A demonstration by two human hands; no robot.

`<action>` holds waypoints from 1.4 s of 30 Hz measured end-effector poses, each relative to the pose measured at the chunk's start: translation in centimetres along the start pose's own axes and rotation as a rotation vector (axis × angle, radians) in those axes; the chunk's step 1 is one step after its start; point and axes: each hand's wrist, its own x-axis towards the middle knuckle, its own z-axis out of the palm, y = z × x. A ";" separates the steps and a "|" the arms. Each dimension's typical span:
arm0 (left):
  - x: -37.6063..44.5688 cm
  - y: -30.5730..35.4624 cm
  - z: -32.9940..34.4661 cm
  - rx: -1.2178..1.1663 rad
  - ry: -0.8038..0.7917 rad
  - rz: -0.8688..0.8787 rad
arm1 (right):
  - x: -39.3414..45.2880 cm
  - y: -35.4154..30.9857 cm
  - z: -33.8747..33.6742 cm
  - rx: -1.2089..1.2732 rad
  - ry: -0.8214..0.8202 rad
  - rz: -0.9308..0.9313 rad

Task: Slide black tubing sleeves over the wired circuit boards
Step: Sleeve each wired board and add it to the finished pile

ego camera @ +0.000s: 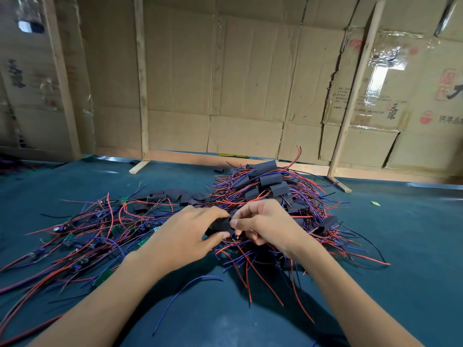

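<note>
Over wire pile: L hand + R hand fingers pinch black sleeve.

Your left hand and right hand are covering most of the black sleeve, so whether a board is sitting inside is hiding from view. The loose wires are running off the left edge, blurring there.
</note>
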 end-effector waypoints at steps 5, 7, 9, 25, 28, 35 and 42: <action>-0.2 0.0 0.0 -0.101 0.023 -0.091 | 0.2 0.2 0.2 -0.056 0.021 -0.065; -0.2 -0.1 0.0 -0.111 0.027 -0.094 | 0.3 0.4 0.3 -0.098 0.037 -0.094; -0.2 -0.1 -0.1 -0.127 0.029 -0.095 | 0.2 0.5 0.5 -0.189 0.045 -0.134; 0.0 -1.8 -0.2 -0.411 0.015 -0.122 | -0.1 0.0 0.7 -0.040 0.049 -0.136; 0.3 -1.4 0.0 -0.429 0.054 -0.073 | -0.1 -0.1 0.7 -0.044 0.050 -0.152; -0.2 -2.7 -0.3 -0.471 -0.069 -0.198 | 0.3 0.2 0.7 0.081 0.119 -0.105; -0.1 -2.3 -1.1 -0.443 0.081 -0.154 | 0.4 0.8 1.0 0.195 0.028 -0.092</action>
